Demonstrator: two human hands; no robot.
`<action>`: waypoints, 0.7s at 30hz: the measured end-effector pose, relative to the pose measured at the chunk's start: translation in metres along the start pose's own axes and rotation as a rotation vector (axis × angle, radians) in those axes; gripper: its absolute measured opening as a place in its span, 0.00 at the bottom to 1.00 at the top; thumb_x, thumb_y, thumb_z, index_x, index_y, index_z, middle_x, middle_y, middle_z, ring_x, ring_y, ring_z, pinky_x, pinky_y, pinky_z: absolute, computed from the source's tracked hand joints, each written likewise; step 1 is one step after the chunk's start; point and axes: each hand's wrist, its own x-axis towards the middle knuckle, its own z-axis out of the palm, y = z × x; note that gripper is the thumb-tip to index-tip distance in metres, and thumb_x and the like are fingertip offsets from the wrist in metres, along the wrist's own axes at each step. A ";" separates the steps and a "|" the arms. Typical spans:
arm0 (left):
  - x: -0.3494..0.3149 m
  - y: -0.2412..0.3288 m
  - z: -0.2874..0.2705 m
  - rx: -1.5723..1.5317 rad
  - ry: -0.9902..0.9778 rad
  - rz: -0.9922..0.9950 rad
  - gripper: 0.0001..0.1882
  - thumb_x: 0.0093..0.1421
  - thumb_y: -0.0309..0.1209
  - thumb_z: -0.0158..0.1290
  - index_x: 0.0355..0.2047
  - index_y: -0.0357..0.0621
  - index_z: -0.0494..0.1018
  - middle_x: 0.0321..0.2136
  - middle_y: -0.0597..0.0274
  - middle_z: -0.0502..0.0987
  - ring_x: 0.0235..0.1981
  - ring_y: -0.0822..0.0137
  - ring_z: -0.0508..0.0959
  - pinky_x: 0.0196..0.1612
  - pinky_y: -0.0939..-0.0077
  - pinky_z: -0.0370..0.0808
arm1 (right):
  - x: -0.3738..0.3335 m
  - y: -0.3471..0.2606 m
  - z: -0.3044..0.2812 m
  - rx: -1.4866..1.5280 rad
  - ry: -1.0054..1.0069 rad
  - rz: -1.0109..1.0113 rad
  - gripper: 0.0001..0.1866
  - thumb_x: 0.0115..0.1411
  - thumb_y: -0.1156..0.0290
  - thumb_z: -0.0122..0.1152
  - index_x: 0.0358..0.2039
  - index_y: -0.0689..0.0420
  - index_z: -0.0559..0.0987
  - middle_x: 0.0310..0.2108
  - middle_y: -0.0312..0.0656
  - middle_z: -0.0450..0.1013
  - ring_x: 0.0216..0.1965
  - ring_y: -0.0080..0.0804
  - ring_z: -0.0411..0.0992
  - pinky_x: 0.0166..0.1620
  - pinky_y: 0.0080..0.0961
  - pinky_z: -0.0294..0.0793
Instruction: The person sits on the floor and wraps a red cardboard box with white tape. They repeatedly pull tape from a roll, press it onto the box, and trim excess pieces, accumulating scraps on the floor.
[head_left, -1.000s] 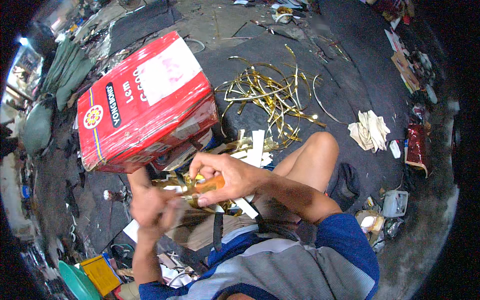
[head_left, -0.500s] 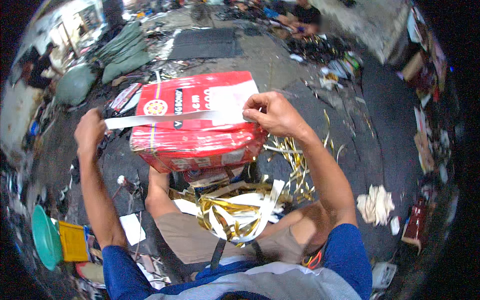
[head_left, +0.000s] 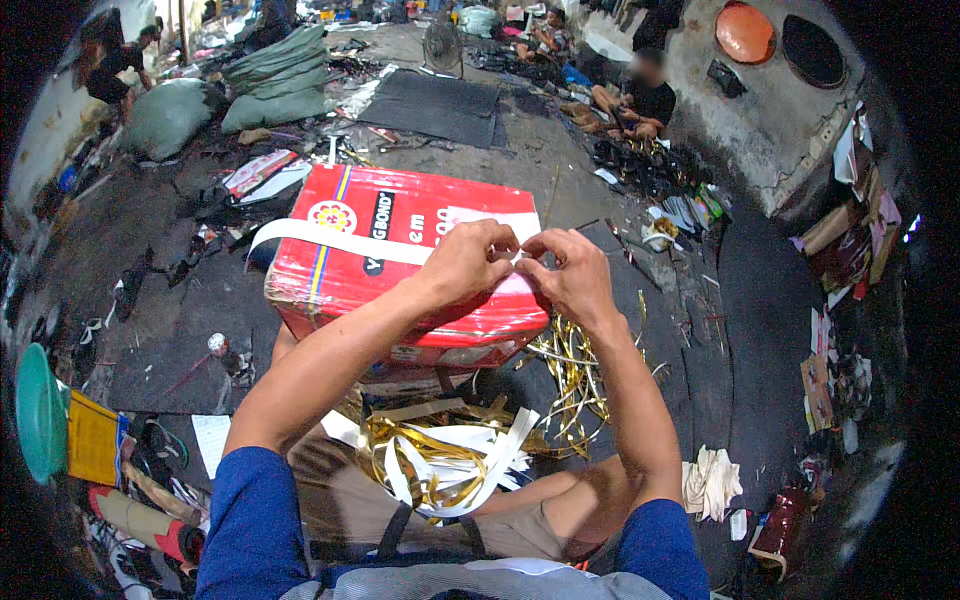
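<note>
Scrap workshop w/ littered floor, stuffed sacks.

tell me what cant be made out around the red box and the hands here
Head view only:
- Fingertips of left hand and right hand: curled together, so their grip on the white strip is hidden.
- Red box: far side and underside out of sight.
- Gold and white strips: partly under the forearms.

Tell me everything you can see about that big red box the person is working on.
The red box is a rectangular carton that looks like glossy printed cardboard, with a round emblem, dark lettering and a yellow-blue stripe on its top. It lies flat but skewed, above a heap of gold and white strips. A white strip crosses its top, its far end sticking out past the box's edge. The left hand and right hand pinch together at its near right edge.
</note>
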 end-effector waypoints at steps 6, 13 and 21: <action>-0.002 -0.004 0.005 0.082 0.034 0.117 0.07 0.55 0.29 0.62 0.32 0.38 0.82 0.31 0.52 0.79 0.33 0.50 0.81 0.38 0.59 0.78 | -0.013 0.006 -0.005 -0.018 0.056 -0.173 0.10 0.58 0.60 0.70 0.35 0.51 0.86 0.35 0.39 0.77 0.38 0.41 0.77 0.40 0.37 0.79; -0.005 -0.006 -0.001 0.054 -0.007 0.090 0.08 0.54 0.30 0.64 0.31 0.39 0.83 0.31 0.51 0.80 0.33 0.53 0.82 0.38 0.63 0.78 | -0.004 0.011 -0.007 -0.077 -0.095 -0.321 0.09 0.60 0.63 0.68 0.34 0.55 0.85 0.36 0.42 0.75 0.32 0.44 0.79 0.39 0.40 0.80; -0.001 -0.008 0.003 -0.009 0.001 0.019 0.09 0.54 0.32 0.65 0.33 0.39 0.85 0.31 0.49 0.81 0.34 0.53 0.82 0.39 0.61 0.78 | -0.003 0.020 -0.007 0.276 -0.065 -0.071 0.08 0.54 0.67 0.74 0.32 0.57 0.88 0.36 0.43 0.76 0.36 0.37 0.78 0.41 0.34 0.78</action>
